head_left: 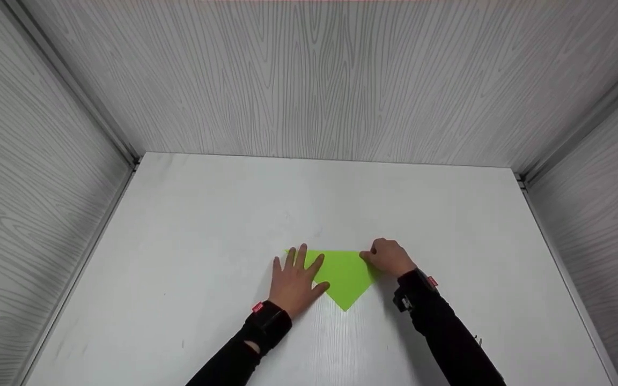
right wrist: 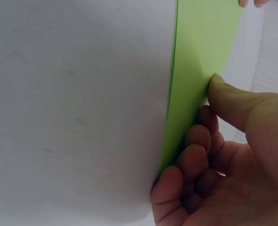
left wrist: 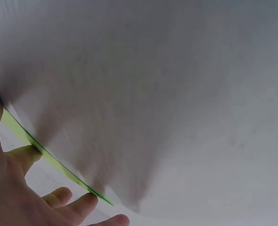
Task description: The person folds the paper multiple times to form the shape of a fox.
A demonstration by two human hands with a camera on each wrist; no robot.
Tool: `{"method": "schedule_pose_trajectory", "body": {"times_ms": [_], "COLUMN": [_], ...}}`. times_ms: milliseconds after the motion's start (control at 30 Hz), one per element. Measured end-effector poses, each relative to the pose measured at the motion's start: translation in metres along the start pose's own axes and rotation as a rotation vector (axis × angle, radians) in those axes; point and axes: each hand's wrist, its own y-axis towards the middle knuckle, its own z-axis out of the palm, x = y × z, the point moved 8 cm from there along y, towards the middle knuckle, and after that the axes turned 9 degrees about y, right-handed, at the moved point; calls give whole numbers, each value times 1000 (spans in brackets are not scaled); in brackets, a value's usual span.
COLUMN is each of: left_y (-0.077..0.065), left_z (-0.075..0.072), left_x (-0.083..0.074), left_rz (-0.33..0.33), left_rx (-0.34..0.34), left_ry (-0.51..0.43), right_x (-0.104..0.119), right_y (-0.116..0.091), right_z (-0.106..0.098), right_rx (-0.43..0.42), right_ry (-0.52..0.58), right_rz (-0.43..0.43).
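A bright green sheet of paper, folded into a triangle, lies on the white table with its long straight edge at the far side and a corner toward me. My left hand rests flat over its left part, fingers spread; in the left wrist view several fingertips touch along the paper's folded edge. My right hand is at the right end with its fingers curled. In the right wrist view the thumb presses the paper beside the curled fingers, which cover the right corner.
The white tabletop extends around the paper. A grey wood-grain panel stands behind it, with side panels at the left and right. Black cuffs with red tags are on both wrists.
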Motion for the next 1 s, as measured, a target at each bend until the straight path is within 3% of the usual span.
{"method": "schedule_pose_trajectory", "body": {"times_ms": [333, 500, 633, 800, 1000], "left_y": [-3, -1, -1, 0, -1], "left_z": [4, 2, 0, -1, -2], "left_x": [2, 2, 1, 0, 2], "left_rz": [-7, -3, -6, 1, -1], "left_rx": [41, 42, 50, 65, 71], "left_ry": [-85, -89, -76, -82, -96], "right_x": [-3, 11, 24, 37, 44], "right_y": [-6, -7, 0, 8, 16], "right_z": [-1, -3, 7, 19, 24], "right_rx": [-27, -89, -92, -97, -100], "right_ry": [-9, -44, -14, 9, -40], "right_rz": [12, -8, -32, -8, 42]}}
